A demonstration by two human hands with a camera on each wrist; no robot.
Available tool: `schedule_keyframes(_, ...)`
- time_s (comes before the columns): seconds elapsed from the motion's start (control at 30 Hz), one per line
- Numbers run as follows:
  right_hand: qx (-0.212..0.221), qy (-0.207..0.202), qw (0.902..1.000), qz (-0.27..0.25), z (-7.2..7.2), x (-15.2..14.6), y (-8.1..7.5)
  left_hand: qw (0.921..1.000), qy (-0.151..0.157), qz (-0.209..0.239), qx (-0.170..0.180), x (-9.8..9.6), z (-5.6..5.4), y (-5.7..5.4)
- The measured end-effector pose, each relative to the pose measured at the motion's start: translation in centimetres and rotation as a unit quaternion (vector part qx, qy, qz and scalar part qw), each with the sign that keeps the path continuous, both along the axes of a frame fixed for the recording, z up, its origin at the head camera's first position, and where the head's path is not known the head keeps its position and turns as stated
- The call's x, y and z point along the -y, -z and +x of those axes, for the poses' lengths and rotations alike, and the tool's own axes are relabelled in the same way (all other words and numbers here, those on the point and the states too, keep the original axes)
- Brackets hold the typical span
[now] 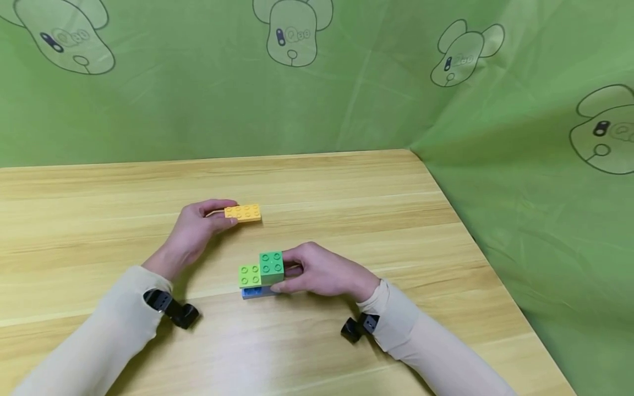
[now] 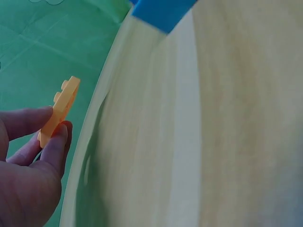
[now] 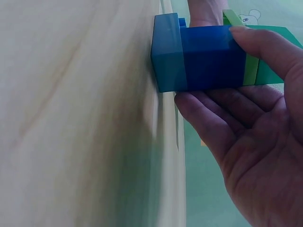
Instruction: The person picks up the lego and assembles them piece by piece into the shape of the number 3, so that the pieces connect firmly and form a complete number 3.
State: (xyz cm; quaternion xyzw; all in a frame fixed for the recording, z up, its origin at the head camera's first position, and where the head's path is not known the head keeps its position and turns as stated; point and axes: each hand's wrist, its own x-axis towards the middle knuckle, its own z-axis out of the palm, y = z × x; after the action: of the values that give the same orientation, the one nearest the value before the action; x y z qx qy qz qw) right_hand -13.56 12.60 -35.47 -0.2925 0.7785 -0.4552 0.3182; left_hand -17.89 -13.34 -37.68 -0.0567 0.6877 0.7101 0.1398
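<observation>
In the head view my left hand [image 1: 194, 231] pinches an orange building brick [image 1: 244, 213] by its left end, with two rows of studs facing up. The left wrist view shows this brick [image 2: 60, 111] between thumb and fingers, seen edge-on. Nearer to me, my right hand [image 1: 327, 269] grips a stack of joined bricks from the right. A green brick [image 1: 272, 265] is on top, a lime brick [image 1: 250, 276] lies under it and sticks out left, and blue [image 1: 251, 293] shows beneath. In the right wrist view a dark blue brick [image 3: 213, 59] joins a lighter blue one [image 3: 167, 54] at the stack's bottom.
Both hands are over a light wooden table [image 1: 346, 192]. A green cloth [image 1: 198, 110] with printed cartoon heads hangs behind it and along the right side. Each wrist carries a black camera, one on the left [image 1: 170, 308] and one on the right [image 1: 360, 326].
</observation>
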Motion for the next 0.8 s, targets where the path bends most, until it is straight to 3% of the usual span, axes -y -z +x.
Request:
schedule_keyframes(0.37, -0.006, 0.002, 1.0000, 0.003, 0.0, 0.0, -0.1, 0.9995, -0.015, 0.027, 0.001, 0.7, 0.8, -0.6)
schedule_keyframes(0.8, -0.009, 0.002, 0.9999, 0.006, 0.1, 0.0, 0.0, 0.9997, -0.013, 0.014, -0.013, 1.4, 1.8, -0.6)
